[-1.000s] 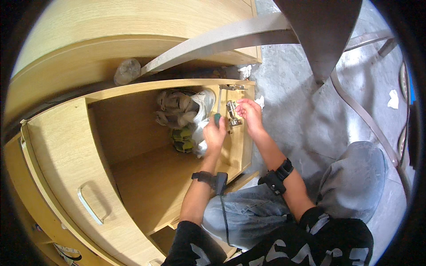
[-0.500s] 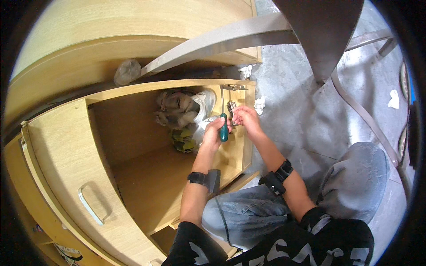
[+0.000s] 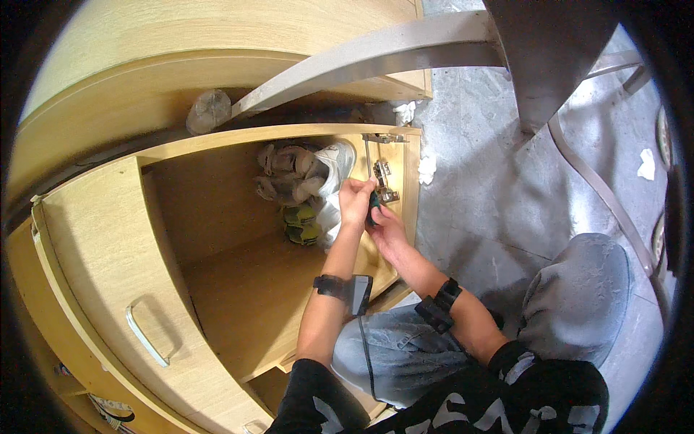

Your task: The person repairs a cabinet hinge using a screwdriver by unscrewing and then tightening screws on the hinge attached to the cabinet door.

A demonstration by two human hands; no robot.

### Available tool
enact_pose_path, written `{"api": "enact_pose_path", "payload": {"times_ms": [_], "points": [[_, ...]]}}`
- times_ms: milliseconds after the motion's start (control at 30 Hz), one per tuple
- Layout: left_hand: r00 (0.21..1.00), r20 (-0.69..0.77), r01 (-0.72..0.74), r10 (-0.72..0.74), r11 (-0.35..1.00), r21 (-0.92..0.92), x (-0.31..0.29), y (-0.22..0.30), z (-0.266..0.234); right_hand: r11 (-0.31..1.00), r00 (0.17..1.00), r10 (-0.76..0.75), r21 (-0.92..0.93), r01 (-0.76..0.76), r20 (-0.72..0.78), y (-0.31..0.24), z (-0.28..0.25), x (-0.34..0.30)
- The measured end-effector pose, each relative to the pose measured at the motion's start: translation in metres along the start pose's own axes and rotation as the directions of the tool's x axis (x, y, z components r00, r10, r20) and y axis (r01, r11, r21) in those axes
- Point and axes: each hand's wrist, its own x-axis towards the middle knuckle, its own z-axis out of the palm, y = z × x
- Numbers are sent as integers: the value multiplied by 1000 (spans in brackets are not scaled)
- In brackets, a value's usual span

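A screwdriver (image 3: 374, 211) with a dark green handle stands between my hands, its metal shaft running up to a metal hinge (image 3: 383, 138) on the cabinet's far side wall. My left hand (image 3: 354, 201) is closed, its fingertips pinching the screwdriver where handle and shaft meet. My right hand (image 3: 387, 231) wraps round the lower handle, covering much of it. More loose metal hinges (image 3: 384, 181) lie just right of my left fingertips, on the wooden cabinet's (image 3: 231, 289) inner panel. Whether the screwdriver's tip sits in a screw is too small to tell.
Plastic bags (image 3: 334, 173) and a yellow-and-black bundle (image 3: 300, 224) lie inside the cabinet. A grey metal leg (image 3: 376, 54) arches across above it, near a clear plastic bottle (image 3: 210, 111). Crumpled white paper (image 3: 427, 168) lies on the grey floor (image 3: 470, 152).
My right hand has come down from beside the hinges and closed on the screwdriver's handle. My left hand has shifted up the handle toward the shaft.
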Motion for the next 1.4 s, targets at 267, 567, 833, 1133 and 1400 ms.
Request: {"api": "enact_pose_path", "payload": {"times_ms": [267, 567, 833, 1133, 1400], "points": [[878, 470, 213, -93, 954, -210, -2, 7, 3, 764, 735, 155, 391, -513, 661, -6, -44, 23], [956, 285, 67, -64, 998, -1, -4, 18, -2, 767, 901, 332, 476, -430, 279, 12, -48, 20], [961, 276, 8, -7, 1000, -4, -4, 9, -9, 951, 999, 42, 309, -32, -27, 12, 11, -6], [953, 298, 131, -58, 964, -231, 4, -11, -28, 729, 905, 259, 546, -413, 338, -7, -18, -1], [989, 147, 1, -4, 1000, 19, 8, -26, -28, 591, 908, -366, -702, 397, 206, -27, 38, 13]]}}
